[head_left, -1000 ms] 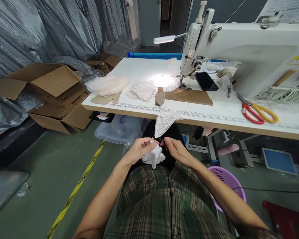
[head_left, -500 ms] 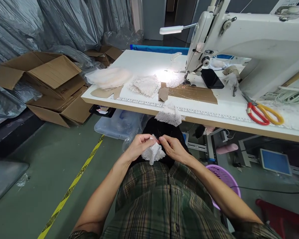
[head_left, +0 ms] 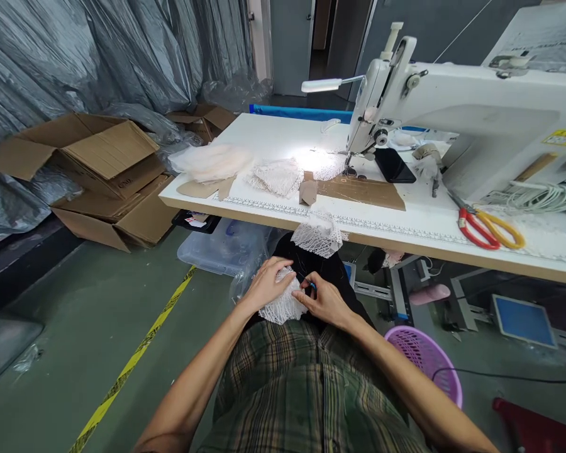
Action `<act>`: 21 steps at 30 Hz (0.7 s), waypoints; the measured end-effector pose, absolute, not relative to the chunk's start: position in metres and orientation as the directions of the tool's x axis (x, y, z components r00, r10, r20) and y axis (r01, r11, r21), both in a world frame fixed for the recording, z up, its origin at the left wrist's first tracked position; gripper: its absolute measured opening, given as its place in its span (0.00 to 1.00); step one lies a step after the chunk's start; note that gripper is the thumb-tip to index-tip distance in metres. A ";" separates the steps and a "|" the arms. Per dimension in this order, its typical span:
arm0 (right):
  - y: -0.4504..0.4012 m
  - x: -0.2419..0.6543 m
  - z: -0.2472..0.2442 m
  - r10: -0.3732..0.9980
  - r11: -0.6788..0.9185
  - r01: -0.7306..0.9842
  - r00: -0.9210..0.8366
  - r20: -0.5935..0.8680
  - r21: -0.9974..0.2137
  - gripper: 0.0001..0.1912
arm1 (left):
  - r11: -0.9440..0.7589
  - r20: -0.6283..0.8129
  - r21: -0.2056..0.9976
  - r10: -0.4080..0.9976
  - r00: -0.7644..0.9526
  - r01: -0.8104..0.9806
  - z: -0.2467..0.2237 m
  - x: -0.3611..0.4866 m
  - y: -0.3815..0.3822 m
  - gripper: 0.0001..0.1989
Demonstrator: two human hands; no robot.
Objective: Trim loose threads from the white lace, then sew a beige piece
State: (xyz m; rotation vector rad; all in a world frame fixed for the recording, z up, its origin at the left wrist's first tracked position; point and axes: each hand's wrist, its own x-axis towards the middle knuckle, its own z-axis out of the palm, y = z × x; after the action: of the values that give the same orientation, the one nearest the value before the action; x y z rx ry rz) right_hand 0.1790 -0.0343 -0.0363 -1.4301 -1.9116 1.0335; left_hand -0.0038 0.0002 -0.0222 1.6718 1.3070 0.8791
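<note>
A piece of white lace (head_left: 283, 307) lies spread over my lap on the black trousers. My left hand (head_left: 270, 282) is on its upper left side, the lace caught between thumb and fingers. At its right edge, my right hand (head_left: 326, 301) has its fingers curled round a small blue tool (head_left: 312, 285). Most of that tool is hidden in the hand, so its kind does not show. Another white lace piece (head_left: 319, 235) hangs over the table's front edge, just beyond my hands.
A white sewing machine (head_left: 453, 100) stands on the white table (head_left: 273, 132). Near it lie lace pieces (head_left: 276, 176), brown card (head_left: 363, 191), a black phone (head_left: 394, 165) and red-and-yellow scissors (head_left: 490, 228). Cardboard boxes (head_left: 108, 151) are at left, a purple basket (head_left: 424, 352) below right.
The bunched lace now lies spread out on my lap. My hands have moved apart, and a blue tool shows in my right hand. The view has tilted up slightly.
</note>
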 end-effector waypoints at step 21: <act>-0.023 0.185 0.019 0.966 0.256 0.444 -0.098 0.237 -0.859 0.12 | -0.599 0.499 0.680 0.801 0.331 0.422 0.010 0.013 -0.017 0.13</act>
State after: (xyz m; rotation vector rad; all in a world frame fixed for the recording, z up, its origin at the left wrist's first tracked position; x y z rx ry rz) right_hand 0.1846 -0.0229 0.0187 -1.3151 -1.6860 0.7808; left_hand 0.0133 -0.0174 0.0103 2.1704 1.0759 1.1816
